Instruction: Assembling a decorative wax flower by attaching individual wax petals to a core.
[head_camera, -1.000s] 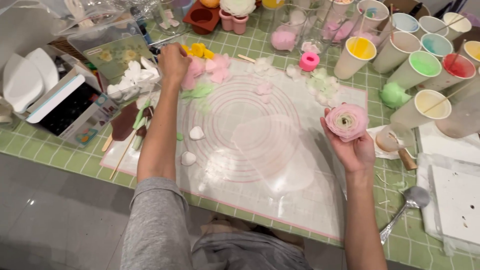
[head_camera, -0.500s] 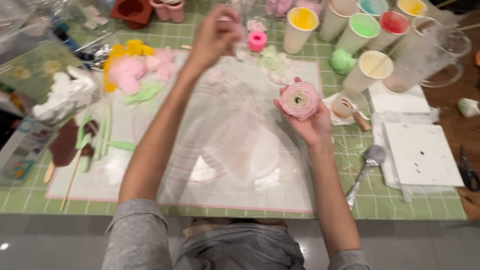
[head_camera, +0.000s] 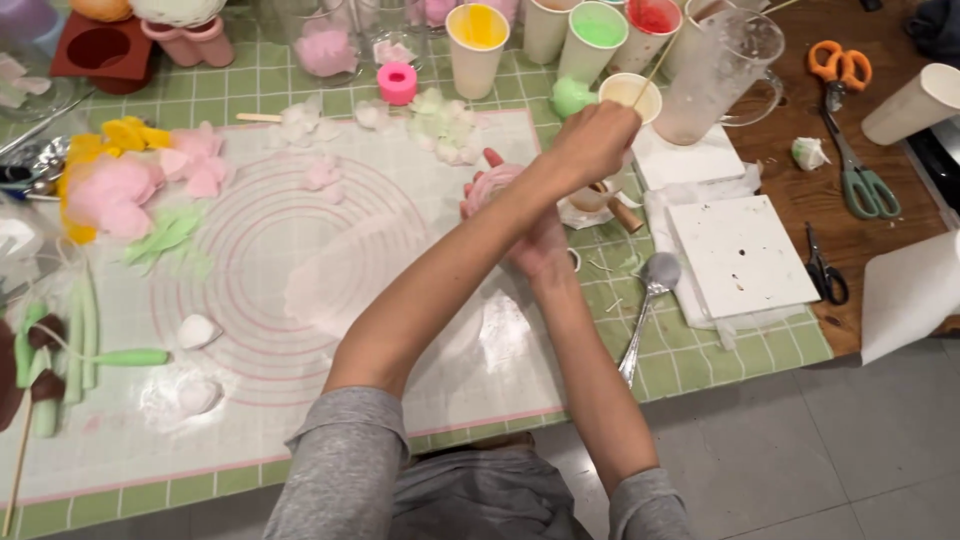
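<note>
Silicone mat (head_camera: 300, 290), ruffled, perhaps clay, pink flower (head_camera: 490, 185)

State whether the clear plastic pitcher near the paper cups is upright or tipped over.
Upright. The clear pitcher stands on its base on the table, its open rim facing up, handle at its right.

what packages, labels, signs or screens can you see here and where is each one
No printed package, label, sign or screen shows clearly.
Paper cups: row along the top edge, white, holding yellow, green and red contents.
Paper towel roll: right edge, white, cylindrical.
Single paper cup: upper right on the wooden table, white, lying tilted.
Clear plastic pitcher: top, right of the cups, cloudy, with a handle.
</note>
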